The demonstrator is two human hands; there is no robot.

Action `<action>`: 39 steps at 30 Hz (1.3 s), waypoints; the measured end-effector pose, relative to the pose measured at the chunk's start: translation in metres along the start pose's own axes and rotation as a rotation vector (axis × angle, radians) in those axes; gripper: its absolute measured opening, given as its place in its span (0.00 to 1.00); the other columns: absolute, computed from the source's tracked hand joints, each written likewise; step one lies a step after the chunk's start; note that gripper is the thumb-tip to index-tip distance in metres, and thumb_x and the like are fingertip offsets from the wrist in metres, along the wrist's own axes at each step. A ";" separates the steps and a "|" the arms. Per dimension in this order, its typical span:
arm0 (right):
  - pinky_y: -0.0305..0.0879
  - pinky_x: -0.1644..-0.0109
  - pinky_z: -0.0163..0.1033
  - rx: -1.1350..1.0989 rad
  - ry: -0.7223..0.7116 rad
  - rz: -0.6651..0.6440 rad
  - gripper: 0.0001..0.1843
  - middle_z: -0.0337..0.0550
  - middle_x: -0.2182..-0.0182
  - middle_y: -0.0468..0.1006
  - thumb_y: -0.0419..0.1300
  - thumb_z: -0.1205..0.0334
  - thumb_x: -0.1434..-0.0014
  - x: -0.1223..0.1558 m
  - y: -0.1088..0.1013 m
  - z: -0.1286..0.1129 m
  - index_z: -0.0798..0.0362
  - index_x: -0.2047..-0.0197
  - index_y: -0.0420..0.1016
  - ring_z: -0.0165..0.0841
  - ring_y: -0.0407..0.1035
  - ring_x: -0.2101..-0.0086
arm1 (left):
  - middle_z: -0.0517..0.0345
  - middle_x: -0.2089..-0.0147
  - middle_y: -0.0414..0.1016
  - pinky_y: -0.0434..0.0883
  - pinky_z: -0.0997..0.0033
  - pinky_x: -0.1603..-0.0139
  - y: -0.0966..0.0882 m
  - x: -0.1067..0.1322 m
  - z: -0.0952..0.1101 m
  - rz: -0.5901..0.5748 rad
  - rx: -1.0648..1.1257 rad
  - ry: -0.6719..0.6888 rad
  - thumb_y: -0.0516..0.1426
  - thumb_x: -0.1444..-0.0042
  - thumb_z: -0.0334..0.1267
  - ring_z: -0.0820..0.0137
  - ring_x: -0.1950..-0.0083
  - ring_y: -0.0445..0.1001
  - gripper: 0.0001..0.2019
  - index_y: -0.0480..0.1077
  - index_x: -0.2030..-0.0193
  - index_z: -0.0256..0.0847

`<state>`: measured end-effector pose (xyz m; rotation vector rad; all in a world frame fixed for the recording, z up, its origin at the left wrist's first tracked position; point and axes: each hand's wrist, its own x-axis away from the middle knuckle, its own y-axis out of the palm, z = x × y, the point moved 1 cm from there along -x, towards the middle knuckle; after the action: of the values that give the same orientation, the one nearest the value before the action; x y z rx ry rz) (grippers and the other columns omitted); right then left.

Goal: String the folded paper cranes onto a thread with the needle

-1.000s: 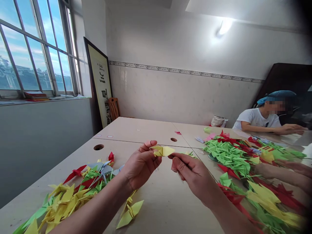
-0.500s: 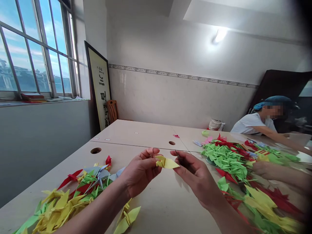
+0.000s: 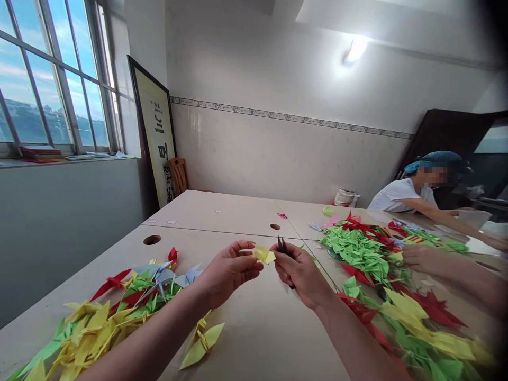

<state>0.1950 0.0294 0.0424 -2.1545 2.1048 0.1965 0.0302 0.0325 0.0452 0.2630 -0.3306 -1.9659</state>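
Observation:
My left hand (image 3: 232,272) pinches a small folded yellow paper crane (image 3: 263,254) between thumb and fingertips, above the table. Close on the other side is my right hand (image 3: 299,272), closed around dark tweezers (image 3: 281,246) whose two slightly parted tips point upward. My right thumb and fingertip meet the crane's right edge; whether they grip it I cannot tell. Below my left wrist lies another yellow paper crane (image 3: 204,341). A heap of yellow folded cranes (image 3: 89,333) lies left of my left forearm, with red, green and blue-grey ones behind it.
On the right spreads a large pile of green folded paper pieces (image 3: 357,251) with red and yellow ones. Another person's hand (image 3: 423,259) reaches in there. Farther back, a person in a blue cap (image 3: 434,159) leans over the table (image 3: 238,211), which has round holes.
My right hand has shifted slightly left, nearer the crane, and the tweezers now point upward with both tips showing. The crane has turned in my left fingers. The view has shifted slightly.

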 end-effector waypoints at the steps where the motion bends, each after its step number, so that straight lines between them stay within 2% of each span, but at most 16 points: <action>1: 0.43 0.84 0.28 0.057 -0.021 0.143 0.14 0.29 0.86 0.58 0.62 0.52 0.57 -0.007 -0.008 0.005 0.55 0.72 0.70 0.21 0.48 0.85 | 0.56 0.62 0.70 0.66 0.71 0.62 -0.006 -0.001 0.003 -0.002 -0.189 0.040 0.60 0.56 0.35 0.72 0.65 0.70 0.15 0.65 0.60 0.41; 2: 0.44 0.83 0.29 0.082 -0.042 0.247 0.14 0.29 0.86 0.58 0.63 0.53 0.58 -0.014 -0.018 0.010 0.55 0.72 0.71 0.22 0.49 0.85 | 0.55 0.62 0.70 0.65 0.71 0.64 -0.012 -0.001 0.007 -0.013 -0.420 0.086 0.59 0.56 0.37 0.71 0.66 0.70 0.13 0.66 0.61 0.40; 4: 0.45 0.83 0.30 0.101 -0.046 0.372 0.14 0.28 0.87 0.58 0.62 0.54 0.58 -0.026 -0.037 0.021 0.56 0.72 0.70 0.22 0.49 0.86 | 0.54 0.63 0.71 0.63 0.71 0.66 -0.026 0.000 0.012 -0.072 -0.905 0.123 0.58 0.57 0.39 0.68 0.66 0.69 0.13 0.69 0.62 0.40; 5: 0.44 0.84 0.31 0.108 -0.042 0.430 0.14 0.28 0.88 0.57 0.61 0.54 0.58 -0.031 -0.047 0.026 0.56 0.73 0.69 0.22 0.49 0.86 | 0.54 0.63 0.71 0.63 0.71 0.67 -0.033 0.001 0.014 -0.122 -1.106 0.085 0.59 0.59 0.40 0.67 0.65 0.69 0.14 0.70 0.62 0.41; 7: 0.45 0.84 0.31 0.122 -0.032 0.499 0.13 0.28 0.89 0.57 0.61 0.55 0.59 -0.037 -0.061 0.037 0.56 0.75 0.69 0.23 0.50 0.87 | 0.53 0.63 0.72 0.62 0.70 0.67 -0.044 0.004 0.012 -0.225 -1.378 -0.066 0.61 0.65 0.39 0.63 0.64 0.69 0.20 0.71 0.60 0.43; 9: 0.46 0.84 0.32 0.132 -0.023 0.535 0.13 0.29 0.90 0.58 0.61 0.54 0.60 -0.040 -0.069 0.046 0.56 0.76 0.69 0.25 0.52 0.87 | 0.52 0.61 0.72 0.61 0.69 0.68 -0.050 0.005 0.007 -0.269 -1.514 -0.165 0.63 0.69 0.36 0.59 0.62 0.69 0.24 0.71 0.59 0.44; 11: 0.46 0.85 0.32 0.135 -0.015 0.548 0.14 0.30 0.90 0.60 0.61 0.54 0.61 -0.041 -0.070 0.052 0.57 0.76 0.69 0.25 0.53 0.87 | 0.51 0.62 0.72 0.61 0.69 0.69 -0.052 0.004 0.000 -0.267 -1.576 -0.185 0.62 0.70 0.33 0.58 0.62 0.68 0.23 0.71 0.60 0.43; 14: 0.46 0.85 0.31 0.128 -0.008 0.531 0.15 0.31 0.88 0.62 0.61 0.53 0.61 -0.042 -0.067 0.055 0.57 0.73 0.69 0.24 0.53 0.86 | 0.53 0.67 0.71 0.60 0.70 0.72 -0.055 -0.001 -0.010 -0.279 -1.599 -0.223 0.59 0.72 0.26 0.61 0.68 0.67 0.21 0.72 0.64 0.42; 17: 0.45 0.85 0.30 0.116 0.001 0.460 0.16 0.30 0.86 0.62 0.62 0.53 0.61 -0.041 -0.059 0.051 0.56 0.72 0.69 0.23 0.52 0.86 | 0.56 0.71 0.70 0.59 0.72 0.74 -0.061 -0.005 -0.011 -0.279 -1.551 -0.174 0.54 0.73 0.22 0.65 0.71 0.66 0.23 0.72 0.66 0.43; 21: 0.45 0.84 0.29 0.111 0.027 0.302 0.16 0.30 0.84 0.62 0.63 0.54 0.60 -0.032 -0.041 0.038 0.56 0.71 0.70 0.22 0.51 0.85 | 0.58 0.69 0.71 0.60 0.74 0.71 -0.067 -0.007 0.004 -0.199 -1.369 0.017 0.52 0.67 0.23 0.68 0.69 0.67 0.23 0.72 0.62 0.44; 23: 0.45 0.83 0.29 0.109 0.039 0.228 0.15 0.31 0.83 0.63 0.64 0.55 0.59 -0.024 -0.029 0.030 0.57 0.70 0.72 0.22 0.52 0.85 | 0.57 0.67 0.71 0.61 0.74 0.69 -0.066 -0.008 0.013 -0.158 -1.200 0.108 0.52 0.62 0.26 0.69 0.68 0.67 0.20 0.71 0.60 0.43; 26: 0.45 0.83 0.28 0.112 0.052 0.113 0.14 0.33 0.81 0.66 0.63 0.56 0.56 -0.011 -0.007 0.021 0.57 0.70 0.73 0.21 0.51 0.84 | 0.57 0.66 0.70 0.63 0.74 0.66 -0.060 -0.010 0.024 -0.184 -0.863 0.189 0.55 0.57 0.30 0.72 0.67 0.67 0.15 0.69 0.59 0.41; 29: 0.44 0.83 0.28 0.100 0.055 -0.016 0.13 0.35 0.77 0.68 0.61 0.56 0.53 0.001 0.012 0.016 0.57 0.68 0.72 0.20 0.51 0.83 | 0.57 0.66 0.68 0.64 0.72 0.64 -0.051 -0.011 0.027 -0.187 -0.564 0.197 0.58 0.58 0.31 0.74 0.67 0.67 0.13 0.68 0.62 0.39; 32: 0.42 0.83 0.27 0.052 0.080 -0.074 0.14 0.36 0.76 0.68 0.61 0.55 0.51 0.010 0.024 0.015 0.57 0.65 0.71 0.20 0.50 0.83 | 0.57 0.63 0.68 0.65 0.72 0.64 -0.040 -0.009 0.027 -0.117 -0.406 0.180 0.61 0.59 0.30 0.74 0.66 0.68 0.13 0.68 0.63 0.38; 35: 0.44 0.82 0.27 0.016 0.071 -0.098 0.17 0.36 0.76 0.68 0.59 0.52 0.49 0.014 0.028 0.013 0.56 0.61 0.69 0.20 0.50 0.82 | 0.55 0.60 0.68 0.66 0.71 0.62 -0.030 -0.008 0.024 -0.044 -0.235 0.180 0.62 0.61 0.29 0.73 0.63 0.69 0.15 0.68 0.63 0.38; 39: 0.47 0.81 0.28 0.028 -0.023 -0.110 0.17 0.36 0.75 0.68 0.55 0.50 0.46 0.018 0.025 0.002 0.55 0.62 0.70 0.22 0.53 0.80 | 0.55 0.56 0.68 0.65 0.71 0.56 -0.026 -0.008 0.020 0.024 0.013 0.162 0.64 0.62 0.27 0.71 0.57 0.69 0.19 0.68 0.60 0.40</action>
<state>0.1701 0.0119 0.0374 -2.2327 1.9583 0.1789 0.0049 0.0524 0.0550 0.4226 -0.2401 -1.9056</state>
